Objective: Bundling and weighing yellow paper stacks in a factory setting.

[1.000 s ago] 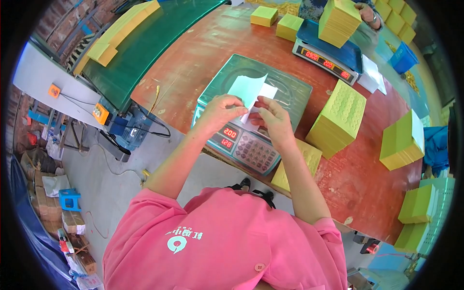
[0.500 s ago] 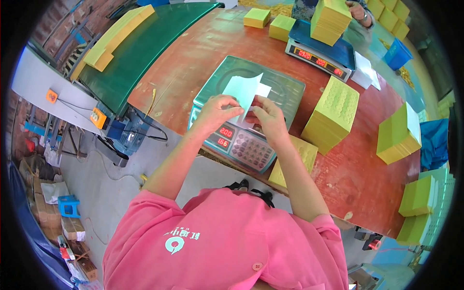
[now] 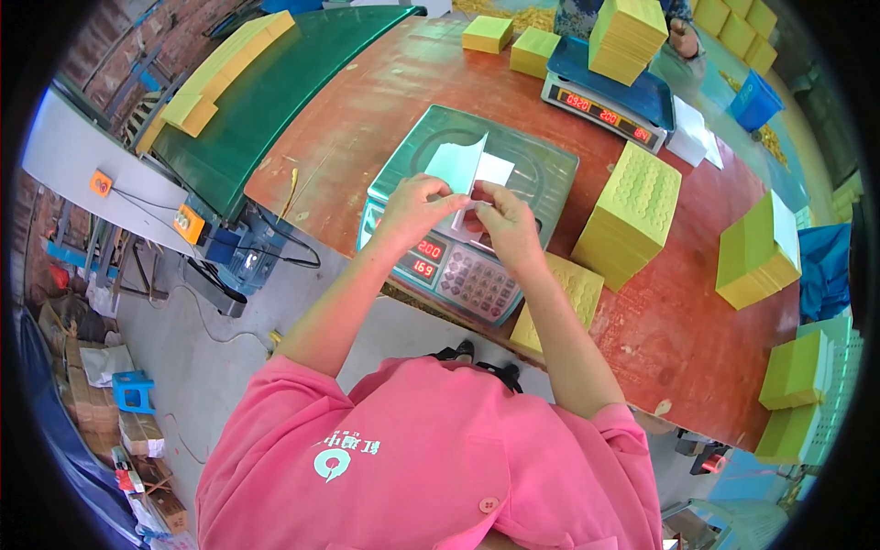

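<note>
Head view: over the scale (image 3: 550, 172), your left hand (image 3: 414, 211) and right hand (image 3: 506, 225) pinch the white papers (image 3: 454, 166); likely light, limp and easily creased, they suit a gentle edge grip.

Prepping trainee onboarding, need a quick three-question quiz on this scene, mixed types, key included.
1. Multiple choice: what are the left hand and right hand handling?
A) blue bin
B) pale paper
C) yellow block

2. True or false: a tall yellow stack stands on the far scale's blue tray.

3. Fill in: in the picture, the curved green surface lies to the ____ of the near scale.

Key: 1 B; 2 true; 3 left.
</note>
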Tool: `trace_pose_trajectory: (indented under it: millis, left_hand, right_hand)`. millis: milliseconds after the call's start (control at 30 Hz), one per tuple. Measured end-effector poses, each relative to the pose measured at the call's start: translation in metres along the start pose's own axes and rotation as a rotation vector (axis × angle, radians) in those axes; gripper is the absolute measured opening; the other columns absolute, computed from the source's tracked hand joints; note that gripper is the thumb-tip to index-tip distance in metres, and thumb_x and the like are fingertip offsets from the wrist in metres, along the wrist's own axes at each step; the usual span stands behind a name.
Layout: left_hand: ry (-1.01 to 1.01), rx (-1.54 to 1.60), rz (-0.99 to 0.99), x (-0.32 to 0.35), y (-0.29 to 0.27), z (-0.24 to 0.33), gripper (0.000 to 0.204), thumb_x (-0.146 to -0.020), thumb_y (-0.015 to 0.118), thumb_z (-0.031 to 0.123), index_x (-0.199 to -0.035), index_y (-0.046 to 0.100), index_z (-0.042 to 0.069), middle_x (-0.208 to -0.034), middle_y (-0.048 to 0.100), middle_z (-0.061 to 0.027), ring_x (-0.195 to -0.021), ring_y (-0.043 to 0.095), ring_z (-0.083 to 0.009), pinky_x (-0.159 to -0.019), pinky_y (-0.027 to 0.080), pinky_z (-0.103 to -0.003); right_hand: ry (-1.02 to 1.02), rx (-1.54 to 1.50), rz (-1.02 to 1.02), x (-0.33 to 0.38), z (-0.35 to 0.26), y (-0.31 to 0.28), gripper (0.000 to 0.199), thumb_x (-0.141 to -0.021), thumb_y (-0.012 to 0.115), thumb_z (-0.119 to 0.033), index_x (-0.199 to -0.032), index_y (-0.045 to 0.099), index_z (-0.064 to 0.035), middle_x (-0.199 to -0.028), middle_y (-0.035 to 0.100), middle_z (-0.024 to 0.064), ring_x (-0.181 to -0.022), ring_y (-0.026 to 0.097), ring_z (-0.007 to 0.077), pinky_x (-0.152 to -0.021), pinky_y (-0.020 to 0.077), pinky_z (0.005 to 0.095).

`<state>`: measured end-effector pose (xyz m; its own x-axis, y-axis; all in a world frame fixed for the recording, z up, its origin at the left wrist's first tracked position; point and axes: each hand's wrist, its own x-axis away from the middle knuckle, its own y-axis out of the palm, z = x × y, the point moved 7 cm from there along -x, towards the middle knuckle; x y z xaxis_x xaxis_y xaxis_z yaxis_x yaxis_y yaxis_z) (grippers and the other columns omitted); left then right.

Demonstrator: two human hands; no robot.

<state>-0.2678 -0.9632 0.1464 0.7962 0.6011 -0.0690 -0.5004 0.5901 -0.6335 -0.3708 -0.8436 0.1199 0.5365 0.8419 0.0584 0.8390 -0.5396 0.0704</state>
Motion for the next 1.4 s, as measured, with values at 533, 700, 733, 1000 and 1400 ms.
trace_pose_trajectory:
  millis: [533, 700, 733, 1000, 1400]
  left_hand:
    - [0.697, -0.789, 0.305, 0.074, -0.057, 0.13, 0.009, -0.073, 0.064, 0.006, -0.077, 0.057, 0.004, -0.091, 0.062, -0.0095, -0.101, 0.059, -0.026, -0.09, 0.045, -0.044]
    - [1.052, -0.655, 0.028, 0.086, -0.037, 0.194, 0.012, -0.068, 0.064, 0.004, -0.079, 0.058, 0.002, -0.092, 0.063, -0.0102, -0.096, 0.061, -0.028, -0.085, 0.047, -0.045]
    - [1.051, -0.609, 0.036, 0.084, -0.036, 0.204, 0.013, -0.069, 0.064, 0.0, -0.081, 0.059, 0.001, -0.091, 0.064, -0.0108, -0.092, 0.063, -0.0293, -0.081, 0.049, -0.043]
    - [0.814, 0.062, -0.31, 0.024, 0.097, 0.271, 0.008, -0.077, 0.066, -0.004, -0.08, 0.06, 0.0, -0.079, 0.065, -0.0118, -0.07, 0.063, -0.0238, -0.064, 0.048, -0.03]
    - [0.801, -0.057, -0.34, -0.186, 0.443, 0.501, 0.059, -0.094, 0.05, 0.045, -0.128, 0.052, -0.004, -0.132, 0.052, -0.0249, -0.126, 0.047, -0.038, -0.105, 0.036, -0.043]
  right_hand:
    - [-0.932, 0.762, 0.466, 0.092, -0.134, 0.0, 0.054, -0.071, 0.071, -0.005, -0.124, 0.058, -0.0078, -0.14, 0.046, 0.0155, -0.131, 0.043, 0.0362, -0.106, 0.0347, 0.0492]
    - [-0.902, 1.078, 0.341, 0.116, -0.139, -0.03, 0.024, -0.071, 0.071, -0.012, -0.093, 0.065, -0.0095, -0.101, 0.063, 0.0062, -0.113, 0.056, 0.0286, -0.101, 0.0358, 0.0567]
    - [-0.883, 1.058, 0.331, 0.124, -0.132, -0.043, 0.019, -0.071, 0.07, -0.011, -0.089, 0.064, -0.0097, -0.091, 0.063, 0.0049, -0.105, 0.06, 0.0268, -0.098, 0.0399, 0.0537]
    - [-0.553, 0.583, 0.771, 0.244, -0.106, -0.197, 0.017, -0.078, 0.072, 0.001, -0.093, 0.067, -0.0044, -0.073, 0.061, 0.0101, -0.061, 0.059, 0.0206, -0.054, 0.0468, 0.0308]
    - [-0.477, -1.038, 1.093, 0.363, 0.064, -0.552, 0.029, -0.095, 0.047, -0.012, -0.119, 0.051, 0.0026, -0.09, 0.059, 0.0109, -0.089, 0.061, 0.0245, -0.08, 0.0524, 0.0358]
